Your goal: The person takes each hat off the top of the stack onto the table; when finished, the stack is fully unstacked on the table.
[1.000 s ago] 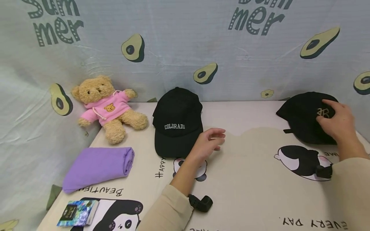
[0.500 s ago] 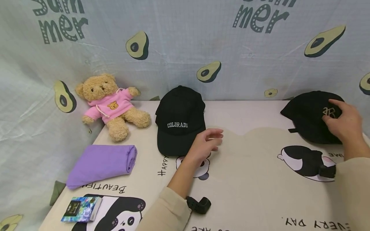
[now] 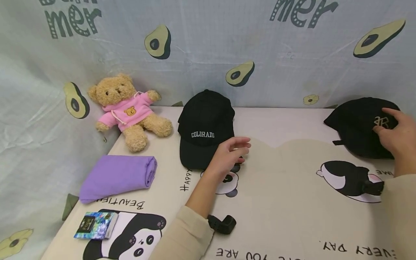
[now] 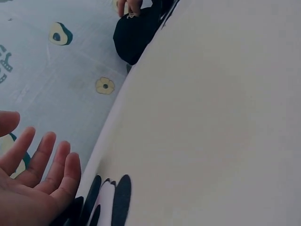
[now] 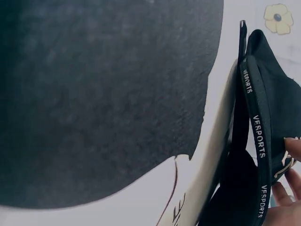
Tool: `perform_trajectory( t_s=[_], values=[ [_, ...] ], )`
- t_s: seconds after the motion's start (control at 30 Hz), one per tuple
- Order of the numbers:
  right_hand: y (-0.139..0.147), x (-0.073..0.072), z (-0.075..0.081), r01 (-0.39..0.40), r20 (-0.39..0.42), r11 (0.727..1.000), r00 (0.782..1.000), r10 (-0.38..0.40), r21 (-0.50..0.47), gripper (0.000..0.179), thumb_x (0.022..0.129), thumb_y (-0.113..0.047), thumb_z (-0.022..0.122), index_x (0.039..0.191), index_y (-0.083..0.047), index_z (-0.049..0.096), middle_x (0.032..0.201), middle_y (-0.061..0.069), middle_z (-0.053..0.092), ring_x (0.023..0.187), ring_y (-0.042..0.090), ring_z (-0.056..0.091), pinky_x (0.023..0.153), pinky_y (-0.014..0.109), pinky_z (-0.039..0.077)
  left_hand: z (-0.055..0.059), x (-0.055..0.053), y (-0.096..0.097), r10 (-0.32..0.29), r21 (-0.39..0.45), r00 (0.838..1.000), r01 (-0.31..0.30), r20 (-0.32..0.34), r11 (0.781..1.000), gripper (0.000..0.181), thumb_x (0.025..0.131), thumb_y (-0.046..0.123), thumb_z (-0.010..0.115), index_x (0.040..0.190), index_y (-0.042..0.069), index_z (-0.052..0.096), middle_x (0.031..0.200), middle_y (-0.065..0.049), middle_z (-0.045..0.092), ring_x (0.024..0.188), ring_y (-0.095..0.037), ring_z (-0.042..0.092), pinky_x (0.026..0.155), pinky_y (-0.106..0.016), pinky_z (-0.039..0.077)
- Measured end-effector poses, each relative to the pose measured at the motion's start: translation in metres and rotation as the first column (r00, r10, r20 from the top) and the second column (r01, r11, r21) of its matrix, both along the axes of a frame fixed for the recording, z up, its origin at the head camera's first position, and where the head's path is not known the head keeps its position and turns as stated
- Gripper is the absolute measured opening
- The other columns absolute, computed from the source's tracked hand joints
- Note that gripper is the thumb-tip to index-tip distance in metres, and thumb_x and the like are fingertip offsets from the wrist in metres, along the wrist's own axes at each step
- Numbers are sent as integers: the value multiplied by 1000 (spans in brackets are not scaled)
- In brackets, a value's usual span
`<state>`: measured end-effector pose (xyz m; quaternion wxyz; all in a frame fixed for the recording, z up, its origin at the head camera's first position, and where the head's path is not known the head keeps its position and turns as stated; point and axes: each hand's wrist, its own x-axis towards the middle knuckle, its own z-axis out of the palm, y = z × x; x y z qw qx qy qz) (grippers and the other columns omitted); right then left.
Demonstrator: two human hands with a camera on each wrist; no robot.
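Note:
At the far right, a black cap with a gold monogram sits with its crown toward the back wall. My right hand pinches its front, thumb beside the monogram and a finger over the top. The right wrist view shows the cap tilted up, its lettered inner band facing the camera. My left hand is in front of the brim of a second black cap, marked COLORADO. The left hand's fingers are spread, relaxed and hold nothing.
A teddy bear in a pink hoodie leans against the back-left wall. Before it lie a folded purple cloth and a small colourful book. Printed sheeting hangs behind the cream tabletop.
The head view has shifted, so the table's things sit higher and farther right in the picture. Both hands stay at their caps, the right one keeping its pinch.

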<state>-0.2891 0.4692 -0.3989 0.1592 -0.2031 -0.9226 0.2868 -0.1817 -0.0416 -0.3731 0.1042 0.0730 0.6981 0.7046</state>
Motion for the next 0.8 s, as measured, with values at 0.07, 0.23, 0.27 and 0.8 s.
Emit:
perform_trajectory(
  t_s=[0.07,0.23,0.27,0.8],
  values=[
    [1,-1,2,5,-19,1000,1000,-5,-8,63,108,-17,42,166,-27,20,174,14,6,158,47,7,119,73,17,3,0,-2,-1,27,1000,2,-17,1000,40,98,14,61,137,7,64,135,-18,66,114,-21,65,99,-44,56],
    [-1,-1,5,26,-27,1000,999,-25,4,63,106,-13,40,166,-23,22,173,18,10,157,49,11,120,72,18,8,-2,-9,18,74,999,-15,-42,997,37,98,13,62,135,8,65,135,-21,65,113,-16,63,96,-40,57],
    [-4,-1,6,30,-19,1000,999,-30,9,63,106,-12,39,166,-22,22,173,19,9,157,49,11,119,72,19,10,-2,-11,20,81,999,-17,-46,997,37,98,13,62,135,7,65,135,-21,65,114,-16,64,96,-39,57],
    [-36,14,32,74,64,997,995,-74,12,61,107,-14,38,165,-22,23,173,20,6,158,48,7,120,70,19,28,-3,-35,54,159,992,-35,-117,987,40,100,13,61,140,5,60,133,-18,66,115,-24,68,96,-35,58]
  ],
)
